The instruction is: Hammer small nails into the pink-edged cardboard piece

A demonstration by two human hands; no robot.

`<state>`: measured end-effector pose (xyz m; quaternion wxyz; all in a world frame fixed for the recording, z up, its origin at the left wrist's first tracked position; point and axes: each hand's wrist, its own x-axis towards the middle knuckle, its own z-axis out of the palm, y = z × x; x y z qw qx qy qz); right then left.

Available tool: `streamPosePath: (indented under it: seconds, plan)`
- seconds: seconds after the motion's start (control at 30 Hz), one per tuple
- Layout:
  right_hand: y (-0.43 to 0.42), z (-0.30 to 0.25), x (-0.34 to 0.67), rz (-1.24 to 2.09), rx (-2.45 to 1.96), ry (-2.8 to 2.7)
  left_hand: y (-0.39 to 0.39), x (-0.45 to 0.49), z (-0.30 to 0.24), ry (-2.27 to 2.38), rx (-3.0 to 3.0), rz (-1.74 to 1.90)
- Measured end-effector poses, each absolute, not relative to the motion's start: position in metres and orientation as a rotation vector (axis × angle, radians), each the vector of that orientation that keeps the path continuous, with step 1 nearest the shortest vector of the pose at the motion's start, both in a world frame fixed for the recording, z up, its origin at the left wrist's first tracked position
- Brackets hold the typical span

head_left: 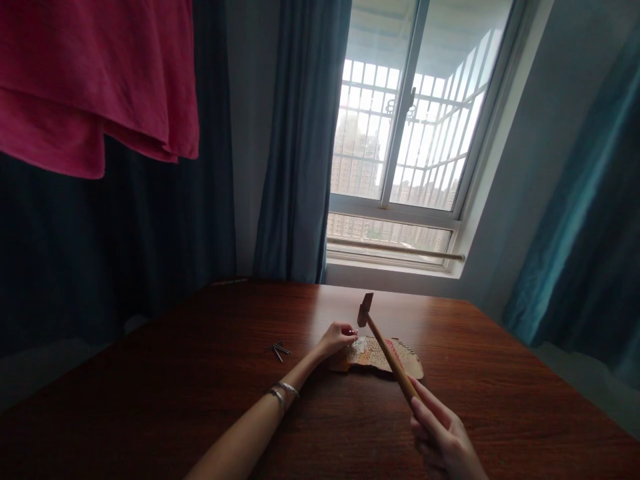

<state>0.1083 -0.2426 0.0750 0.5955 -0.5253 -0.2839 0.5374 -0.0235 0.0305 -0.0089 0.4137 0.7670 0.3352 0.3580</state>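
My right hand [440, 430] is closed around the wooden handle of a hammer [390, 357]. The hammer's head is raised above the table, over the far side of a piece of torn, brown cardboard [383, 353]. Many small holes and some reddish and orange marks cover the cardboard. At its left end, my left hand [340, 339] pinches a tiny, thin thing that looks like a nail; fingers hide most of it. Several loose nails [279, 349] lie on the table left of my left hand.
The brown wooden table [190, 400] reaches back to a blue curtain [300, 147] and a barred window [400, 120]. A pink cloth [100, 80] hangs at the upper left. Another blue curtain [575, 200] hangs at the right.
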Motion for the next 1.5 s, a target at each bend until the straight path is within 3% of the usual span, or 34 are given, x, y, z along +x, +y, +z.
streamPosePath:
  seconds: [1.5]
  plan:
    - [-0.237,0.056,0.105,1.262,-1.159,-0.703,0.032,-0.023,-0.012,0.831,1.977,0.873]
